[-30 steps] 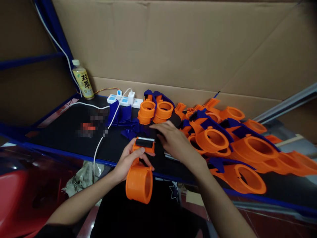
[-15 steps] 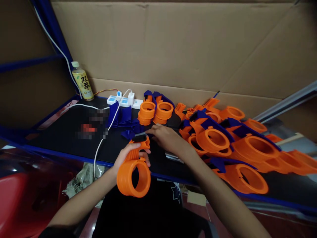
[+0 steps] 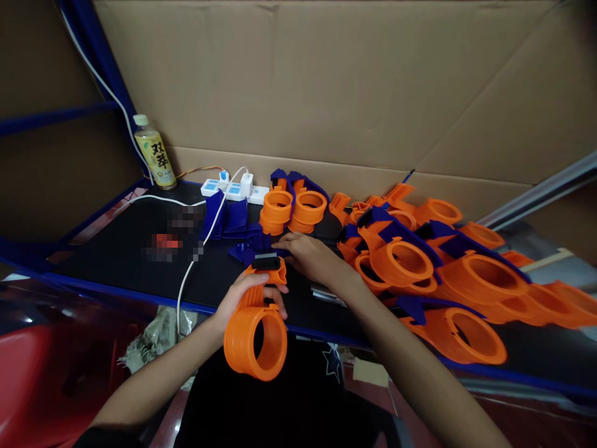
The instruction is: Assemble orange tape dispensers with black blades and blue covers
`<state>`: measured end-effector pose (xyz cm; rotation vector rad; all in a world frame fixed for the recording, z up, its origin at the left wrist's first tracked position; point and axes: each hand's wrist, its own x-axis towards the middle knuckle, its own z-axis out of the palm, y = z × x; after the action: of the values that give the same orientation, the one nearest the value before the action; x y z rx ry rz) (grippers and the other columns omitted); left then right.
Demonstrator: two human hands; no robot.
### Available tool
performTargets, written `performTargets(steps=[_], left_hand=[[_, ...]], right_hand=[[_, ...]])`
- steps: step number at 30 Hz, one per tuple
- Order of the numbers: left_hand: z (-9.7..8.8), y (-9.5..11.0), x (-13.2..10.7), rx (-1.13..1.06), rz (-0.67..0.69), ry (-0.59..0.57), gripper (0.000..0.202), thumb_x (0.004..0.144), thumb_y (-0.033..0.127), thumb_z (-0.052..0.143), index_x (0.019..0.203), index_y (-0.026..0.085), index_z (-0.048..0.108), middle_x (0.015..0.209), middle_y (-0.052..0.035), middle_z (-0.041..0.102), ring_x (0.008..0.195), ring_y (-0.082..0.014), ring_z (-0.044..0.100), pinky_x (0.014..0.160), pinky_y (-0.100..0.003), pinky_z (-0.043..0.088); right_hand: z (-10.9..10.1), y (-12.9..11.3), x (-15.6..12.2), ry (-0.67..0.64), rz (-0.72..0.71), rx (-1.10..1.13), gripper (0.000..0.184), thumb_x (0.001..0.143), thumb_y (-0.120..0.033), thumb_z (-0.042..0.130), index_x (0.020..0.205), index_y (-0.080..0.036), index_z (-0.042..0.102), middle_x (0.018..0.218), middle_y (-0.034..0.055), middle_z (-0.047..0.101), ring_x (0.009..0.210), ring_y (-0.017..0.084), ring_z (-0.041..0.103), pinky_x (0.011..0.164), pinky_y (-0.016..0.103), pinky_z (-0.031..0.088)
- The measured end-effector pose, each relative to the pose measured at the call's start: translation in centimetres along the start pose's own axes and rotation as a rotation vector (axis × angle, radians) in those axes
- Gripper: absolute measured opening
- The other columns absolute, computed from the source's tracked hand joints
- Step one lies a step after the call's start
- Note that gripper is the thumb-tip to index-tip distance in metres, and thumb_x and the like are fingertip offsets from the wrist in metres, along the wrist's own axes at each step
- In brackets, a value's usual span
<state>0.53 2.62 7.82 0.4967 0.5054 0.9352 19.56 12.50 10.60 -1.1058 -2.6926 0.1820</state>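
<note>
My left hand (image 3: 240, 298) is wrapped round the handle of an orange tape dispenser (image 3: 233, 348), held over the table's front edge with its round hub toward me. At its upper end are a black piece (image 3: 267, 263) and a thin metal strip. My right hand (image 3: 310, 255) is low over the table just beyond, its fingers bent together at some small blue plastic parts (image 3: 242, 252). What its fingertips hold, if anything, is hidden. Stacks of flat blue plates (image 3: 234, 218) lie behind those parts, beside standing orange dispensers with blue pieces (image 3: 310, 204).
More orange and blue dispensers (image 3: 405, 264) are heaped at the right. A white power strip (image 3: 258, 195) and a drink bottle (image 3: 156, 155) stand at the back. A white cable (image 3: 186, 277) hangs over the front edge. Cardboard (image 3: 326, 81) walls off the back; a red chair (image 3: 41, 379) is lower left.
My left hand has moved slightly right and down with the dispenser, which is turned a little. My right hand's fingers have drawn slightly apart from the dispenser's black end and stay by the blue parts.
</note>
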Motion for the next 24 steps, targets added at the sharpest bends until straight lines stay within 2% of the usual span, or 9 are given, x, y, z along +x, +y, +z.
performTargets(steps=[4, 8, 10, 12, 15, 18, 21, 24], left_hand=[[0.4, 0.0, -0.1, 0.027, 0.042, 0.072, 0.033, 0.083, 0.036, 0.066, 0.104, 0.014, 0.058, 0.078, -0.0088, 0.072, 0.057, -0.0238, 0.070, 0.053, -0.037, 0.059], [0.6, -0.1, 0.0, 0.042, 0.051, 0.118, 0.040, 0.083, 0.047, 0.065, 0.101, 0.012, 0.060, 0.076, -0.0094, 0.071, 0.058, -0.0246, 0.070, 0.054, -0.036, 0.058], [0.7, -0.3, 0.1, 0.049, 0.045, 0.105, 0.046, 0.084, 0.054, 0.062, 0.100, 0.011, 0.061, 0.072, -0.0087, 0.070, 0.057, -0.0253, 0.070, 0.054, -0.036, 0.058], [0.6, -0.6, 0.2, 0.075, 0.059, 0.091, 0.046, 0.086, 0.055, 0.061, 0.103, 0.012, 0.058, 0.066, -0.0071, 0.069, 0.057, -0.0263, 0.071, 0.052, -0.035, 0.057], [0.5, -1.1, 0.3, 0.134, 0.116, 0.091, 0.039, 0.088, 0.048, 0.063, 0.110, 0.018, 0.050, 0.063, -0.0034, 0.070, 0.054, -0.0257, 0.071, 0.049, -0.030, 0.055], [0.3, -1.4, 0.5, 0.183, 0.139, 0.108, 0.038, 0.089, 0.045, 0.063, 0.112, 0.022, 0.044, 0.062, -0.0013, 0.070, 0.053, -0.0240, 0.071, 0.046, -0.026, 0.052], [0.4, -1.5, 0.6, 0.222, 0.142, 0.129, 0.038, 0.089, 0.044, 0.064, 0.112, 0.022, 0.043, 0.060, 0.0002, 0.069, 0.052, -0.0230, 0.071, 0.043, -0.022, 0.049], [0.5, -1.3, 0.5, 0.229, 0.131, 0.134, 0.041, 0.088, 0.045, 0.066, 0.113, 0.021, 0.045, 0.062, -0.0011, 0.070, 0.052, -0.0231, 0.071, 0.042, -0.022, 0.048]], right_hand=[[-1.4, -0.4, -0.6, 0.075, 0.083, 0.103, 0.037, 0.088, -0.017, 0.068, 0.125, -0.022, 0.069, 0.117, 0.0096, 0.071, 0.106, 0.022, 0.066, 0.093, 0.036, 0.052], [-3.0, -1.8, -2.9, 0.143, 0.178, 0.476, 0.039, 0.093, -0.035, 0.065, 0.130, -0.024, 0.065, 0.098, 0.0038, 0.073, 0.079, 0.015, 0.066, 0.073, 0.029, 0.053], [-3.3, -2.8, -4.3, 0.146, 0.184, 0.646, 0.041, 0.094, -0.039, 0.064, 0.132, -0.025, 0.064, 0.100, 0.0033, 0.073, 0.082, 0.015, 0.067, 0.072, 0.028, 0.053], [-3.2, -3.7, -5.4, 0.155, 0.188, 0.718, 0.041, 0.093, -0.039, 0.065, 0.131, -0.025, 0.064, 0.100, 0.0032, 0.073, 0.087, 0.016, 0.067, 0.076, 0.029, 0.054], [-2.5, -4.6, -6.4, 0.176, 0.205, 0.704, 0.039, 0.093, -0.038, 0.066, 0.131, -0.026, 0.065, 0.094, 0.0023, 0.073, 0.085, 0.016, 0.068, 0.076, 0.029, 0.054], [-1.8, -4.9, -6.8, 0.213, 0.221, 0.642, 0.040, 0.092, -0.038, 0.068, 0.130, -0.027, 0.065, 0.092, 0.0022, 0.072, 0.082, 0.016, 0.067, 0.070, 0.027, 0.054], [-1.3, -4.9, -6.9, 0.256, 0.233, 0.569, 0.039, 0.089, -0.038, 0.071, 0.127, -0.028, 0.067, 0.092, 0.0023, 0.071, 0.078, 0.016, 0.066, 0.063, 0.025, 0.051], [-0.8, -5.0, -7.1, 0.292, 0.234, 0.548, 0.038, 0.089, -0.036, 0.072, 0.125, -0.027, 0.067, 0.093, 0.0023, 0.071, 0.078, 0.015, 0.065, 0.065, 0.026, 0.052]])
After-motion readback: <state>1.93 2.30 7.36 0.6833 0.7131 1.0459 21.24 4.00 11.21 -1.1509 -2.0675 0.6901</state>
